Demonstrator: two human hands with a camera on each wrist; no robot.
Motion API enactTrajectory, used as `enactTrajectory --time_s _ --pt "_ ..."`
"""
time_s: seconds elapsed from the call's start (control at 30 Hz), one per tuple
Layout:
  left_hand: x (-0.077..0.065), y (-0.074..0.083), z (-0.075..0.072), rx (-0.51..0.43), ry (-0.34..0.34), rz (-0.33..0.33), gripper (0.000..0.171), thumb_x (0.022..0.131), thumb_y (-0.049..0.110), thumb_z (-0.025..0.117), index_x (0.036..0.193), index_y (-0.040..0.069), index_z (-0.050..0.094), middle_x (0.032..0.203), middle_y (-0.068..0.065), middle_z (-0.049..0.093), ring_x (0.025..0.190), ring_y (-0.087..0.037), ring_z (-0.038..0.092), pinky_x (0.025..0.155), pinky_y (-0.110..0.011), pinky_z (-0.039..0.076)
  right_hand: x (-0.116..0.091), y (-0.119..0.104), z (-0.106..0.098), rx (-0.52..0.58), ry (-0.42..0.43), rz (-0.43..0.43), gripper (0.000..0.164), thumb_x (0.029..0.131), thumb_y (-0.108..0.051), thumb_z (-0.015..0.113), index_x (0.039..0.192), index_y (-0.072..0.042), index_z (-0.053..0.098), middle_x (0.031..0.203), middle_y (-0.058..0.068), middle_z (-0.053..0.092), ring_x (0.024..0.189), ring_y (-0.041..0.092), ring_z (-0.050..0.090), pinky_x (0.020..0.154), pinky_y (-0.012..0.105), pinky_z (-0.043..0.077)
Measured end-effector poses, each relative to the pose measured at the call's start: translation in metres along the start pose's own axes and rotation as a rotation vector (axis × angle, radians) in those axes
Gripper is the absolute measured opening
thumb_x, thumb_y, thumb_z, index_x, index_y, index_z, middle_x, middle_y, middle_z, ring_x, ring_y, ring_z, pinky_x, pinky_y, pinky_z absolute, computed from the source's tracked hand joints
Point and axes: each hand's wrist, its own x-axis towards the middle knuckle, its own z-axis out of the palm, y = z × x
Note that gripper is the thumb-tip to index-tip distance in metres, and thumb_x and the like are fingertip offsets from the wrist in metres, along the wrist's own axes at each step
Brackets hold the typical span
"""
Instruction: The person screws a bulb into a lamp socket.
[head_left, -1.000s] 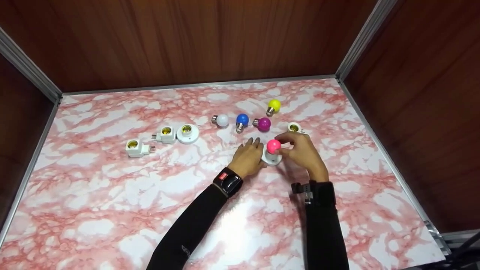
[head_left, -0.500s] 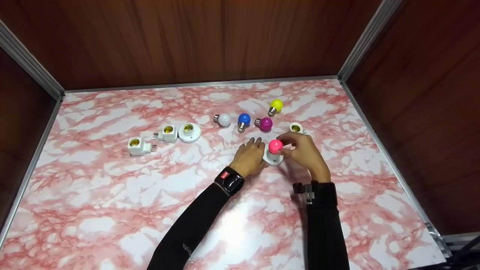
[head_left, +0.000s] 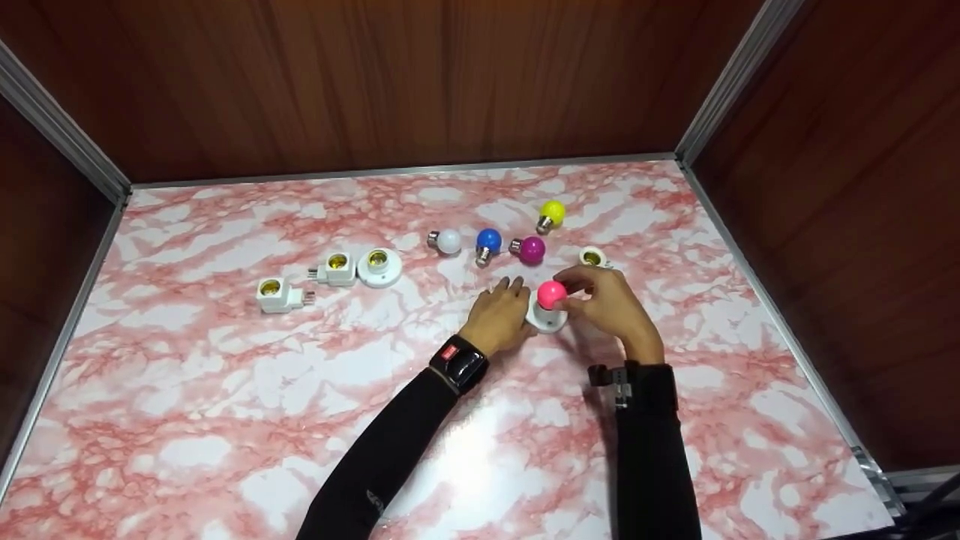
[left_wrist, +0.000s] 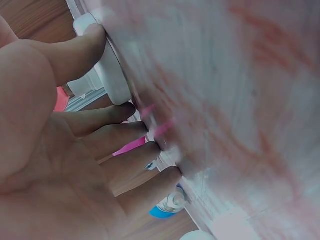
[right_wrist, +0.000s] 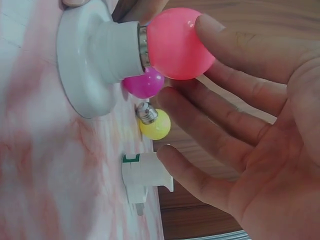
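Pink bulb [head_left: 552, 295]: upright in the mouth of the round holder, at the centre of this clock; in the right wrist view a metal band [right_wrist: 144, 46] shows between globe and socket.
Round holder [head_left: 546, 324]: directly under the bulb, its base flat on the marbled table [head_left: 315, 450].
Right hand [head_left: 611, 307]: at 3 o'clock, thumb and index finger grasping the pink globe; the other fingers are spread clear of it.
Left hand [head_left: 497, 319]: at 8 o'clock, thumb and index finger gripping the rim of the round holder, the remaining fingertips resting on the table.
Change: over the last second the hands, bulb and holder show no visible shift against one another; the head view alone slides slightly. A small twist of the globe cannot be ruled out.
Meaning: the work on this pair seems to stand at the same point; with metal showing, I judge the bulb is not fully seated, and the steadied base suits turning.
Magenta bulb [head_left: 532, 250]: lying near, at 11 o'clock.
Right-side socket [head_left: 592, 257]: just past the right hand, between 1 and 2 o'clock.
Blue bulb [head_left: 489, 241]: lying between 10 and 11.
Yellow bulb [head_left: 553, 211]: lying at 12.
White bulb [head_left: 449, 241]: lying at 10.
Spare round holder [head_left: 381, 276]: well apart at 9, bulbless.
Two plug sockets [head_left: 271, 301]: farthest, also around 9, both bulbless.
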Motion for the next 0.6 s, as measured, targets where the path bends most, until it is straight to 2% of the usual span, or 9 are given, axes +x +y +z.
enactTrajectory --time_s 0.07,0.17,0.2,0.27,0.37,0.43,0.5,0.6 --pt "0.0 -0.001 0.0 -0.009 -0.005 -0.005 0.075 0.089 0.043 0.07 0.147 0.006 0.042 0.16 -0.013 0.037 0.149 -0.034 0.037 0.117 -0.054 0.041 0.002 0.0 -0.002 0.012 0.008 -0.006 0.033 0.088 -0.02 0.074 0.119 -0.008 0.07 0.116 0.013 0.073 0.107 0.029 0.07 0.098 0.049 0.055" --pt "-0.001 -0.003 0.001 -0.017 -0.01 -0.009 0.075 0.089 0.044 0.07 0.147 0.006 0.042 0.161 -0.013 0.035 0.149 -0.034 0.036 0.117 -0.054 0.041 0.005 -0.001 -0.007 0.03 0.074 -0.015 0.028 0.094 -0.02 0.067 0.119 -0.007 0.07 0.117 0.014 0.072 0.106 0.029 0.069 0.097 0.046 0.057" --pt "-0.002 -0.004 0.001 -0.017 -0.009 -0.01 0.075 0.089 0.043 0.07 0.147 0.006 0.042 0.161 -0.013 0.035 0.149 -0.034 0.036 0.117 -0.054 0.041 0.006 -0.001 -0.009 0.038 0.105 -0.019 0.028 0.095 -0.02 0.066 0.119 -0.007 0.07 0.117 0.014 0.073 0.105 0.029 0.07 0.096 0.043 0.058" --pt "-0.003 -0.005 0.001 -0.016 -0.008 -0.013 0.074 0.089 0.043 0.07 0.147 0.006 0.042 0.161 -0.014 0.035 0.149 -0.033 0.036 0.117 -0.054 0.041 0.009 -0.001 -0.014 0.041 0.167 -0.035 0.026 0.096 -0.02 0.065 0.118 -0.007 0.07 0.114 0.015 0.074 0.103 0.028 0.071 0.092 0.031 0.059" --pt "-0.004 -0.008 0.0 -0.011 0.005 -0.01 0.072 0.089 0.042 0.07 0.146 0.007 0.044 0.159 -0.015 0.038 0.148 -0.033 0.038 0.115 -0.053 0.044 0.014 -0.001 -0.02 0.02 0.228 -0.061 0.025 0.096 -0.02 0.064 0.116 -0.008 0.071 0.112 0.015 0.075 0.101 0.027 0.071 0.089 0.027 0.059" --pt "-0.006 -0.01 -0.001 -0.007 0.033 0.002 0.067 0.088 0.041 0.071 0.141 0.007 0.048 0.153 -0.015 0.047 0.141 -0.032 0.046 0.11 -0.05 0.049 0.017 -0.002 -0.024 -0.001 0.25 -0.076 0.025 0.096 -0.021 0.064 0.116 -0.008 0.072 0.111 0.014 0.075 0.1 0.026 0.071 0.087 0.02 0.056" --pt "-0.008 -0.012 -0.002 -0.008 0.075 0.02 0.058 0.088 0.039 0.072 0.134 0.008 0.054 0.139 -0.014 0.058 0.129 -0.031 0.056 0.101 -0.047 0.055 0.02 -0.003 -0.027 -0.015 0.259 -0.081 0.025 0.096 -0.023 0.064 0.115 -0.009 0.072 0.11 0.012 0.076 0.1 0.024 0.072 0.088 0.02 0.056" --pt "-0.014 -0.014 -0.007 -0.019 0.148 0.045 0.045 0.088 0.037 0.071 0.122 0.01 0.06 0.117 -0.009 0.066 0.109 -0.027 0.064 0.086 -0.042 0.059 0.025 -0.004 -0.031 -0.014 0.26 -0.077 0.025 0.096 -0.026 0.065 0.114 -0.011 0.072 0.108 0.01 0.076 0.098 0.02 0.071 0.082 0.009 0.052"
